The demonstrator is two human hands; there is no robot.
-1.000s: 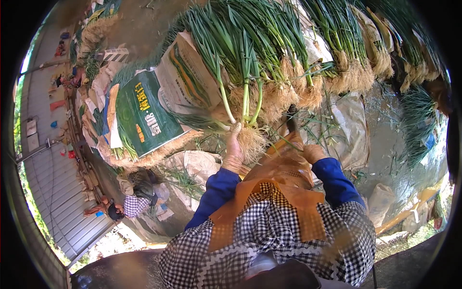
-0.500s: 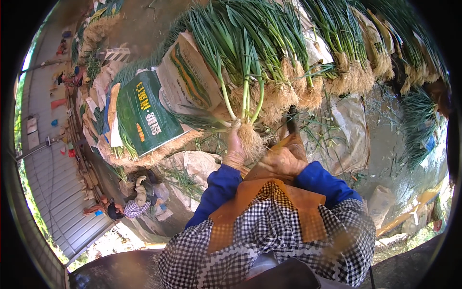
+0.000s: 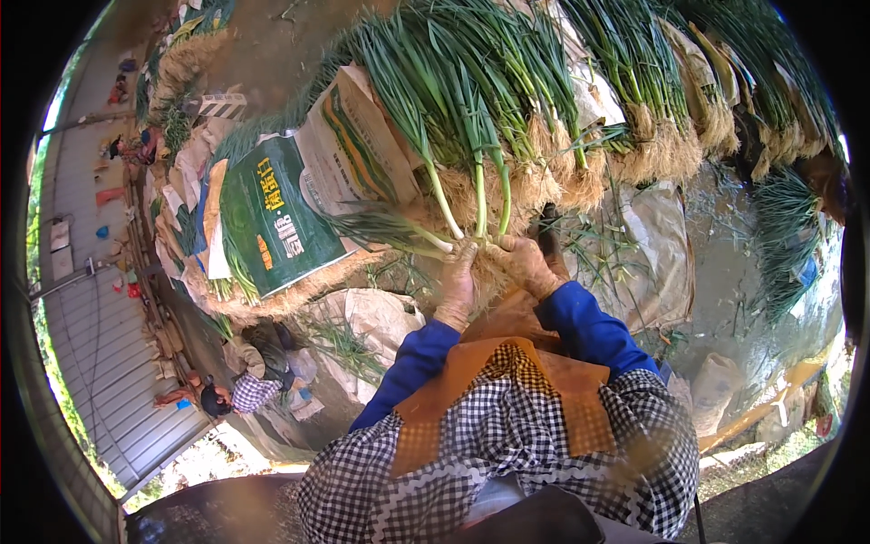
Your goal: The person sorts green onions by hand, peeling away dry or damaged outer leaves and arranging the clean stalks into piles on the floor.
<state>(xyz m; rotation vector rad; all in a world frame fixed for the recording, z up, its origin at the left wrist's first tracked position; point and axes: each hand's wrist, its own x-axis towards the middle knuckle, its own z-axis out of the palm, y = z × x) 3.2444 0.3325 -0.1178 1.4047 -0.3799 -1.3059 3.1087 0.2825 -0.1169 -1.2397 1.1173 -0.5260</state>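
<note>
A bunch of green onions (image 3: 480, 199) with white stems and stringy pale roots is held at its base by both of my hands. My left hand (image 3: 458, 281) grips it on the left, with its thumb up at the white stems. Close beside it, my right hand (image 3: 526, 267) is closed on the same bunch, partly over the roots, which hang down between the two hands. Rows of onion bundles (image 3: 662, 136) lie across the top, roots toward me, and a green-and-white printed sack (image 3: 322, 227) lies to the left.
A co-worker (image 3: 249, 381) in a checked top works at lower left. A crumpled pale sheet (image 3: 648, 272) lies to the right, near more onion tops (image 3: 784, 245) and a pale bag (image 3: 716, 390). A corrugated metal surface (image 3: 109, 399) with scattered objects runs along the left edge.
My right hand has come up and leftward from low at the right and has taken hold of the onion base beside my left hand. The co-worker at lower left has shifted an arm.
</note>
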